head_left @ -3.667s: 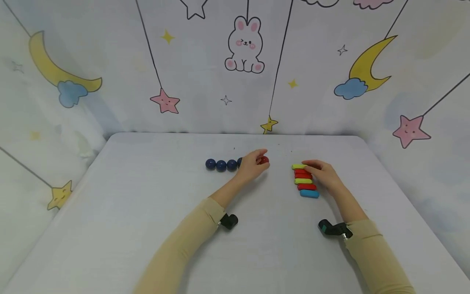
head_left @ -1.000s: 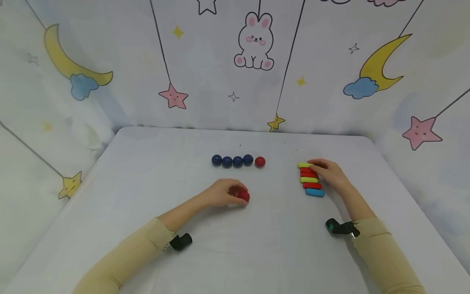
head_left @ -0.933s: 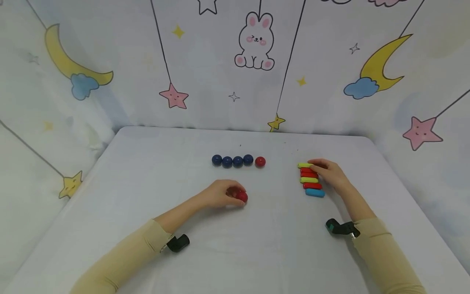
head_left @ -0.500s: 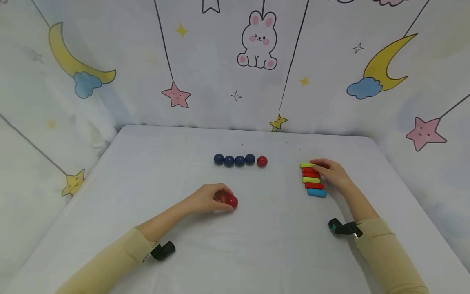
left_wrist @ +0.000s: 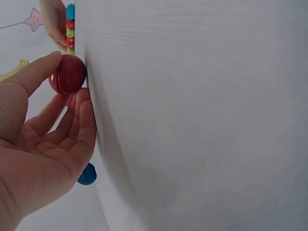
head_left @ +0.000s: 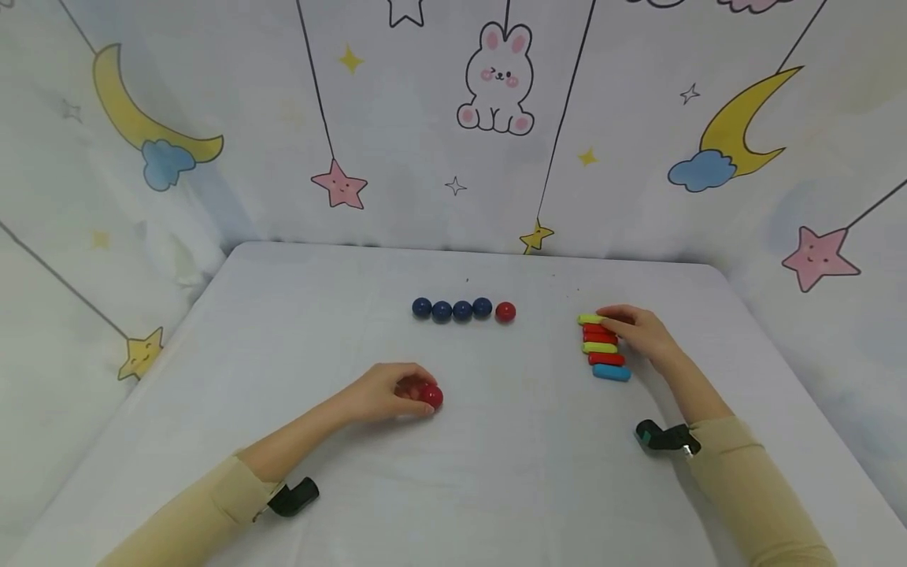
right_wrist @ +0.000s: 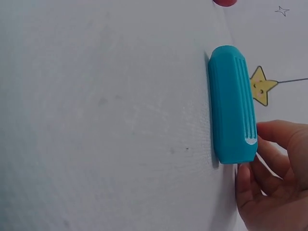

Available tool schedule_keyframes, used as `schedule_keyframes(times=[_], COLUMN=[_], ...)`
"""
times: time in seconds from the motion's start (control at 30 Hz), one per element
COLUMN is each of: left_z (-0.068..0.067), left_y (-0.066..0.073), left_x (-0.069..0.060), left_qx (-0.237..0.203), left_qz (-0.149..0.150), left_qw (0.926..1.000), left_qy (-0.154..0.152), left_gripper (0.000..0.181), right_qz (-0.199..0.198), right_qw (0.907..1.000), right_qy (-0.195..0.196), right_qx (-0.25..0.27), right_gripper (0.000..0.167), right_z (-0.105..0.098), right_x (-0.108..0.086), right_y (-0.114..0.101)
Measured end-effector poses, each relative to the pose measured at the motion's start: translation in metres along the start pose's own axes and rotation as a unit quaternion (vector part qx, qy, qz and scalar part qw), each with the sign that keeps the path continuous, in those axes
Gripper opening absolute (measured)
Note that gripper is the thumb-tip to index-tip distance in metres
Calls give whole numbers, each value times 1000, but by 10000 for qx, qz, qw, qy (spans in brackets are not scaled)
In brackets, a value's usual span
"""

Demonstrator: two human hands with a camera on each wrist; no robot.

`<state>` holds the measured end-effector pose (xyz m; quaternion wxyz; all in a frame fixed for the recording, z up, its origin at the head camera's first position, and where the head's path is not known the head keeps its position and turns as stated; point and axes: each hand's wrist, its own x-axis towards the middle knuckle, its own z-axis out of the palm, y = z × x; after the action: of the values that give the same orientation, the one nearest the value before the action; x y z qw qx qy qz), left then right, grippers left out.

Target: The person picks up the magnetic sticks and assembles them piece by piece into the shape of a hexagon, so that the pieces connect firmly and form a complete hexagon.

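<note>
My left hand pinches a red ball between thumb and fingers, low over the white table; the left wrist view shows the thumb on one side of the red ball. My right hand has its fingertips at the far yellow-green stick of a column of red, yellow-green and blue sticks. The blue stick lies nearest the front, and in the right wrist view this blue stick hides most of the others and part of the fingertips' contact.
Behind my left hand several dark blue balls lie in a row, with another red ball at the right end. A patterned cloth backdrop stands around the white table.
My left hand has carried the red ball from near the row toward the front left. A red ball at the row's end is now uncovered. My right hand has stayed at the sticks.
</note>
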<state>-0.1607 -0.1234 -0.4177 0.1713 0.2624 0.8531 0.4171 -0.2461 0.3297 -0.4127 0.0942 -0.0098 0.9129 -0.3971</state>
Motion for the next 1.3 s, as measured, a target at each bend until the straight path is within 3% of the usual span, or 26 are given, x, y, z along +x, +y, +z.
schedule_keyframes(times=[0.7, 1.13, 1.3], left_z=[1, 1, 1], left_y=[0, 1, 0], left_x=[-3, -3, -3], left_qx=[-153, -160, -212], left_qz=[-24, -85, -134], left_qw=[9998, 9998, 9996], left_qy=[105, 79, 95], left_gripper=[33, 32, 32], right_qz=[-487, -1492, -1948], right_qw=[9939, 9826, 9741], right_qy=[-143, -422, -534], right_qx=[-983, -1023, -1016], right_gripper=[36, 26, 25], right_z=[12, 38, 48], right_x=[18, 20, 16], right_y=[-28, -42, -49])
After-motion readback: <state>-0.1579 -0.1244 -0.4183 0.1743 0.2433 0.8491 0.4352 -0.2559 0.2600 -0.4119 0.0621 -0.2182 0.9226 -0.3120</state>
